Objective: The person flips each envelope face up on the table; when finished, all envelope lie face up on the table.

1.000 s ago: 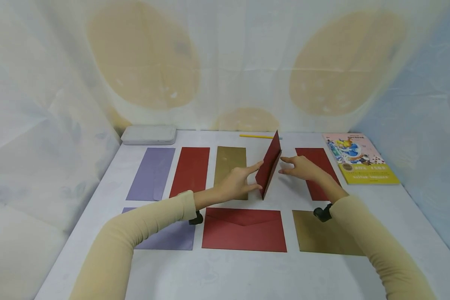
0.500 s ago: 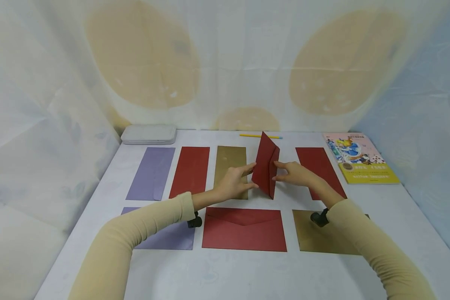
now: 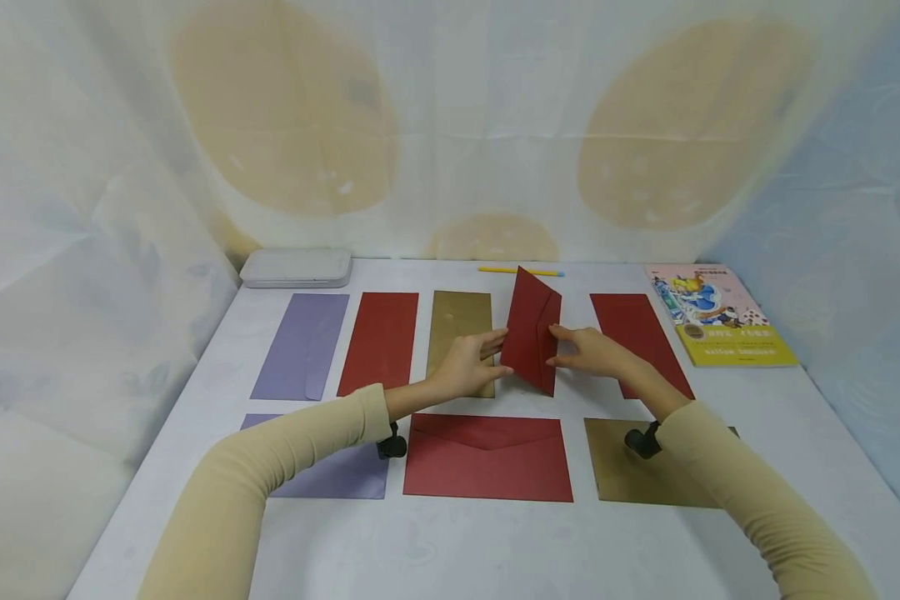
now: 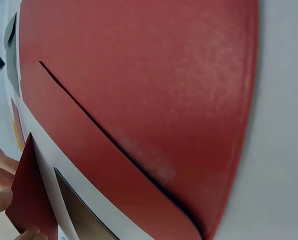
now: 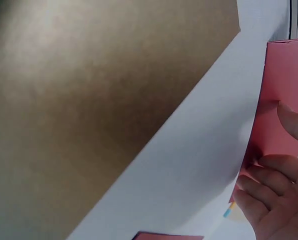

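A dark red envelope (image 3: 527,333) stands upright and angled on the table between the two hands, its pointed flap facing the right side. My left hand (image 3: 465,365) holds its left edge with fingers and thumb. At its flap side, my right hand (image 3: 592,350) grips the envelope between thumb and fingers. In the right wrist view, the right hand (image 5: 279,195) has its thumb and fingertips against the red paper. The left wrist view catches the held envelope (image 4: 31,195) at lower left, partly cut off, with fingertips at its edges.
Around it lie flat envelopes: lavender (image 3: 300,346), red (image 3: 378,342) and gold (image 3: 442,325) at left, red (image 3: 633,333) at right. In front are lavender (image 3: 337,475), red (image 3: 487,467) and gold (image 3: 622,479) ones. Behind are a grey case (image 3: 296,268), a pencil (image 3: 521,272) and a book (image 3: 720,312).
The upright red envelope has turned so its flap side shows more. My right hand has come in from the right and taken hold of it; my left hand has shifted slightly left.
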